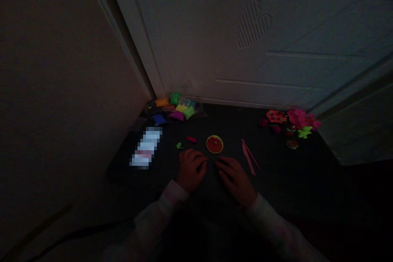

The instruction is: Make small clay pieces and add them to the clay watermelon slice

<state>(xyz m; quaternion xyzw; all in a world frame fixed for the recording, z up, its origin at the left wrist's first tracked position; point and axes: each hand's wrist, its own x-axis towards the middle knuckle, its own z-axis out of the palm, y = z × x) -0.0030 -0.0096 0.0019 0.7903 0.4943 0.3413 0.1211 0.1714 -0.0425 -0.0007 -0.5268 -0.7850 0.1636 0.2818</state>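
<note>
The scene is dim. On the dark table my left hand (pixel 192 170) lies palm down with its fingers loosely bent and slightly apart, holding nothing that I can see. Just beyond its fingers are a small red roll (pixel 191 139) that looks like clay and a small green piece (pixel 179 145). My right hand (pixel 236 180) rests with fingers stretched and apart, seemingly with nothing in it. Between and beyond both hands sits a round red disc (pixel 214 145) with a yellow rim and small red and green bits on top. Two slim pink modelling tools (pixel 249 159) lie right of my right hand.
Several coloured clay packets (pixel 177 115) in clear plastic lie at the back left. A bright, blurred-out screen (pixel 145 147) is at the left. Colourful flower-like pieces (pixel 296 119) and a small round piece (pixel 292 144) stand at the right. A white panel (pixel 215 49) rises behind the table.
</note>
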